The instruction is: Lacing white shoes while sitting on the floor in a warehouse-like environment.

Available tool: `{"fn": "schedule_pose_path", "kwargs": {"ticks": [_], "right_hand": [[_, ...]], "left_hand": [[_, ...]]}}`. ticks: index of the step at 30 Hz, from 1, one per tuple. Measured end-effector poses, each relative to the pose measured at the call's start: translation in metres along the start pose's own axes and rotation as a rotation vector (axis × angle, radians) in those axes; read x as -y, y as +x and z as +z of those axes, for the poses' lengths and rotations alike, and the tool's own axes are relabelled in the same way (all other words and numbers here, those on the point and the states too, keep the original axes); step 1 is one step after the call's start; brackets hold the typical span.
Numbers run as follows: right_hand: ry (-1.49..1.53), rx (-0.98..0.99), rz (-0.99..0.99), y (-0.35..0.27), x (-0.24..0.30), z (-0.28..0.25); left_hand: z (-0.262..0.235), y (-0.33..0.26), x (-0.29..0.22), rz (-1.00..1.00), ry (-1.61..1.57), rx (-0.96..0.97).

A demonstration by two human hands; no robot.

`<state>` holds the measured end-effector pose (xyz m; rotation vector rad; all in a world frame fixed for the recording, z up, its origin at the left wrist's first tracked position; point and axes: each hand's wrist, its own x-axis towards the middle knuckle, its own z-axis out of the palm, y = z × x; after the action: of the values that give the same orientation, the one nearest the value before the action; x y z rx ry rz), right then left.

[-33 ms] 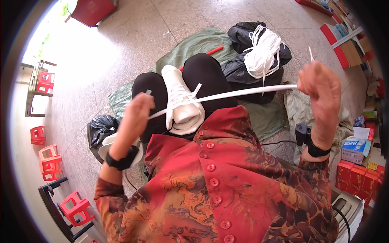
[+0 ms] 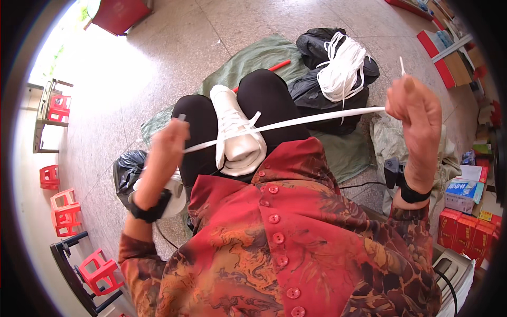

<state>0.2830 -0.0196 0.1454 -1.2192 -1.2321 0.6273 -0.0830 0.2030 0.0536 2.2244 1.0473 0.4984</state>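
Observation:
A white shoe [image 2: 244, 147] rests between my thighs, its toe pointing away and its opening toward me. White lacing crosses its front, and a short lace end sticks up beside it. My left hand [image 2: 167, 143], slightly blurred, is closed on one end of a flat white shoelace [image 2: 322, 117], with a tip poking out above the fingers. The lace runs taut over the shoe to my right hand [image 2: 414, 108], raised at the right and closed on it. A thin lace end rises above the right fingers.
A bundle of white laces [image 2: 342, 68] lies on black plastic bags [image 2: 314, 98] at the far right. Under my legs spreads a green sheet [image 2: 253, 55] with a red rod [image 2: 279, 65]. Boxes [image 2: 465, 195] stand at the right, red stools [image 2: 99, 272] at the left.
My left hand has shifted left and slightly upward with its lace end. My right hand has moved a little up and left. The shoe stays in place.

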Motion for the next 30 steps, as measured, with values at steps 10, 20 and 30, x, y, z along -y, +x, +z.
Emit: {"fn": "schedule_pose_path", "kwargs": {"ticks": [10,20,30], "right_hand": [[-0.341,0.292,-0.006,0.006,0.021,0.041],[-0.105,0.331,-0.048,-0.005,0.036,0.035],[-0.222,0.309,-0.004,0.000,0.000,0.053]], "left_hand": [[-0.014,-0.010,-0.019,-0.093,-0.170,0.071],[0.068,0.017,-0.027,0.242,0.184,0.079],[0.058,0.057,-0.010,-0.217,-0.259,0.360]]}}
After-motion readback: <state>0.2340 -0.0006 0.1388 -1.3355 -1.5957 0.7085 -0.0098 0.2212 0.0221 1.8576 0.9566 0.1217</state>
